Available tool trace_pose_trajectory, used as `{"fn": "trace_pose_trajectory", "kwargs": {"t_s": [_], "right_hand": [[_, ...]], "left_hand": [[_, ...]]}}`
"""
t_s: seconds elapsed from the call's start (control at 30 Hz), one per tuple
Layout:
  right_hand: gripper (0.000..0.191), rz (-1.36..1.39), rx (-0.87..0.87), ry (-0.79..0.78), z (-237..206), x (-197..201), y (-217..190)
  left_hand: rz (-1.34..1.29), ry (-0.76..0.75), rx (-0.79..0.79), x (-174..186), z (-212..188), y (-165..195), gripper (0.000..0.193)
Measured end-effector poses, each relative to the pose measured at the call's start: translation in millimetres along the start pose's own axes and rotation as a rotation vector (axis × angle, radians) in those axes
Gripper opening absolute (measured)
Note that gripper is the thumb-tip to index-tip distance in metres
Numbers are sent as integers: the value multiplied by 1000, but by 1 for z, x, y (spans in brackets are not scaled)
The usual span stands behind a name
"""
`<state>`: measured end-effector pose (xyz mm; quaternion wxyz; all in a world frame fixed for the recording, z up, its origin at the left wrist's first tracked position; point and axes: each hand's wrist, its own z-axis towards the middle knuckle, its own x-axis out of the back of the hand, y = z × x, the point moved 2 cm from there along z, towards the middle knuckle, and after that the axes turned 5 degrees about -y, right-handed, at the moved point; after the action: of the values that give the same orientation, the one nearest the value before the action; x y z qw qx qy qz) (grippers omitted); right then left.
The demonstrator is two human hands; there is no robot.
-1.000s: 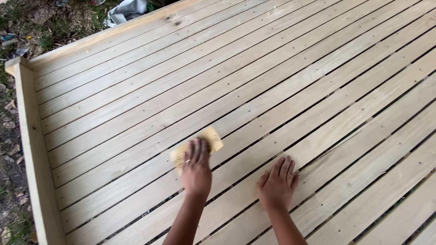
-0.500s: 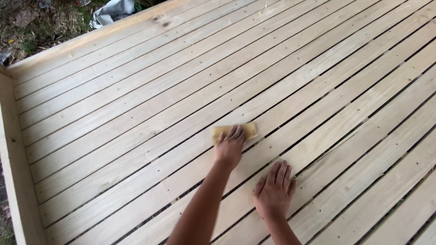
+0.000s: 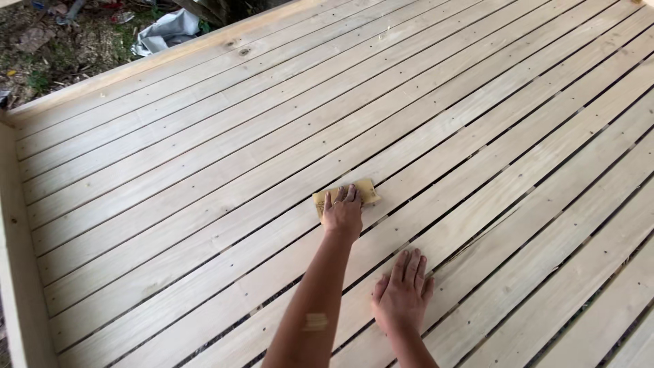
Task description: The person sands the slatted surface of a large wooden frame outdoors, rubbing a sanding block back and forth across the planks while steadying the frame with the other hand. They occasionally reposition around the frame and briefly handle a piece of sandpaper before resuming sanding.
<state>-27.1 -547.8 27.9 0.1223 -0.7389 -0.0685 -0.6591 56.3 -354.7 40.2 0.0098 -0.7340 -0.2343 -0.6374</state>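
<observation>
Pale wooden deck [image 3: 204,157]: the left hand [image 3: 343,212], fingers flat on the yellow sanding pad [image 3: 368,191], has pushed it farther from the deck's edge; right hand [image 3: 403,294] rests splayed.

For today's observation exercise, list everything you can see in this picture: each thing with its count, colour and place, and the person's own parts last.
Wooden deck: one, pale yellowish slats with dark gaps and small screw heads, fills most of the view.
Deck border board: one, pale wood, along the left edge.
Sanding pad: one, yellow-tan, flat on a slat near the middle, under the left hand.
Crumpled sheet: one, grey-white, on the ground beyond the deck's top edge.
Ground with leaf litter: brown and green, top left corner.
Left hand: one, pressed on the sanding pad, arm stretched forward.
Right hand: one, flat on the slats, fingers spread, nearer the person.
</observation>
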Motion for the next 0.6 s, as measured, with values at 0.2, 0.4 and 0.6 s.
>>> {"fn": "trace_pose_trajectory", "kwargs": {"t_s": [0.2, 0.4, 0.6], "right_hand": [[72, 60, 37, 58, 0, -8, 3], [75, -17, 72, 108, 6, -10, -1], [73, -7, 47, 41, 6, -15, -3]], "left_hand": [[-42, 43, 16, -18, -177, -108, 61], [-49, 56, 330, -18, -328, -186, 58], [-116, -37, 4, -23, -186, -83, 57]]}}
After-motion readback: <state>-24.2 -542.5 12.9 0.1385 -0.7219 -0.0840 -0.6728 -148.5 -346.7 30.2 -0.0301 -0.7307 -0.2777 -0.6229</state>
